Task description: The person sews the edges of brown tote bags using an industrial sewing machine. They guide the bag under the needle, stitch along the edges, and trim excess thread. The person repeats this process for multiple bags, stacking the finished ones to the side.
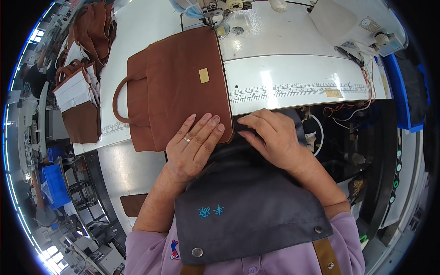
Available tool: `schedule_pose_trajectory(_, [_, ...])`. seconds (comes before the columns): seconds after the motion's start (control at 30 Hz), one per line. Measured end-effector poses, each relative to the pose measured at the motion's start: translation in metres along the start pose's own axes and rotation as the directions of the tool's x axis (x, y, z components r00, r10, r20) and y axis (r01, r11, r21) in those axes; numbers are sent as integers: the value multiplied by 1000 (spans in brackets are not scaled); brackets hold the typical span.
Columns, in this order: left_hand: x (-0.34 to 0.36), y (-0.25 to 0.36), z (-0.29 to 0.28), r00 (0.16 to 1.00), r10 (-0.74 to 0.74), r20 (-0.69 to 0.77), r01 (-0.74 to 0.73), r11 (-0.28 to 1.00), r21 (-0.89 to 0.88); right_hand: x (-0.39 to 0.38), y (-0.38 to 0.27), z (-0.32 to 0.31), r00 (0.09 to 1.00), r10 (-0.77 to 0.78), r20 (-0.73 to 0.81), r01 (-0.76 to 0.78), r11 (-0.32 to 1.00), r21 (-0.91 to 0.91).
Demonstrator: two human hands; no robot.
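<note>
A: Brown bag (pixel 181 82) lies flat on the white tabletop (pixel 293 73), its far corner under the sewing machine head (pixel 220 11). Looks like soft, limp leather or faux leather; light, floppy, would likely sag if lifted by one corner.

B: Hands?

A: Left hand (pixel 195 146) is spread flat, fingers pressing the bag's near edge. Right hand (pixel 270 135) has its fingers curled at the near right corner, by the tabletop's edge. Can't tell whether it's pinching the panel or only resting there; the dark apron (pixel 247 206) hides what's underneath.

B: Grip points?

A: Loop handle (pixel 120 101) on the left, or flat palms on the panel; I'd guess sliding beats lifting.

B: Room?

A: Bare tabletop to the right along the printed ruler strip (pixel 298 89). Left is crowded: stack of finished bags (pixel 80 105). Near edge drops off at the lap.
</note>
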State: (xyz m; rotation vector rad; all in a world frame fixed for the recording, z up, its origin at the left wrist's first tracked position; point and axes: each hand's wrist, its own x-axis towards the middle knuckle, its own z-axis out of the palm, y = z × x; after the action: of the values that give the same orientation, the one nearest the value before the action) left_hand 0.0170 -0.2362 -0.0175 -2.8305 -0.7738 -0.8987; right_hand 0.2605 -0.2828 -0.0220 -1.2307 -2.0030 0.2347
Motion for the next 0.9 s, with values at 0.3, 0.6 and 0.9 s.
schedule_pose_trajectory(0.3, [-4,-3,7,995,-16,-100,1,989,-146,37,-9,3,943,-323,-77,311,940,-139])
schedule_pose_trajectory(0.6, [1,-17,-28,986,-152,-62,158,980,121,44,-11,-1,901,-409,-144,391,910,-139])
schedule_pose_trajectory(0.9, [-10,-39,-36,988,-36,149,12,988,156,44,-11,12,896,-431,-109,416,899,-139])
